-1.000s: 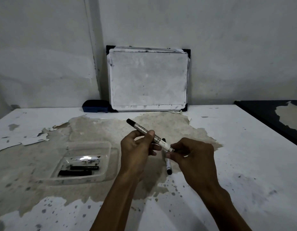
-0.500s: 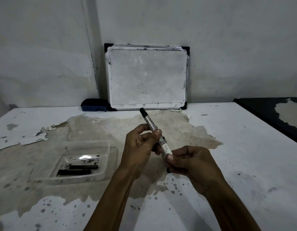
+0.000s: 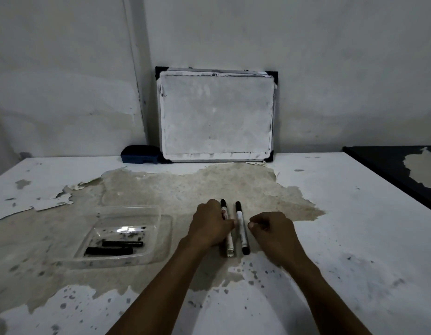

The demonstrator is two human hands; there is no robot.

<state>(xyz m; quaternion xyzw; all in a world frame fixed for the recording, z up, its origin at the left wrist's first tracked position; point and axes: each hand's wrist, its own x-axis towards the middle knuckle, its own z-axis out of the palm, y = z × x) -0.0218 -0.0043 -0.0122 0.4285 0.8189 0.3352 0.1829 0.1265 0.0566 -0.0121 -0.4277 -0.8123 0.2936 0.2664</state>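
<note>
Two whiteboard markers lie side by side on the worn table (image 3: 354, 213), black caps pointing away from me. My left hand (image 3: 209, 226) rests over the left marker (image 3: 230, 243), fingers and thumb curled round its barrel. That marker's near end shows white. The right marker (image 3: 243, 234) lies free, with black at both ends. My right hand (image 3: 272, 230) sits just right of it, fingers curled with thumb against fingertip; nothing shows between them.
A clear plastic tray (image 3: 127, 209) at the left holds two black stick-shaped pieces (image 3: 113, 250). A small whiteboard (image 3: 216, 114) leans on the wall at the back, a blue eraser (image 3: 139, 154) beside it. A dark surface (image 3: 390, 165) borders the table on the right.
Both hands came down from mid-air to the table. The marker held between them now lies next to the other marker. My right hand has let go of its end.
</note>
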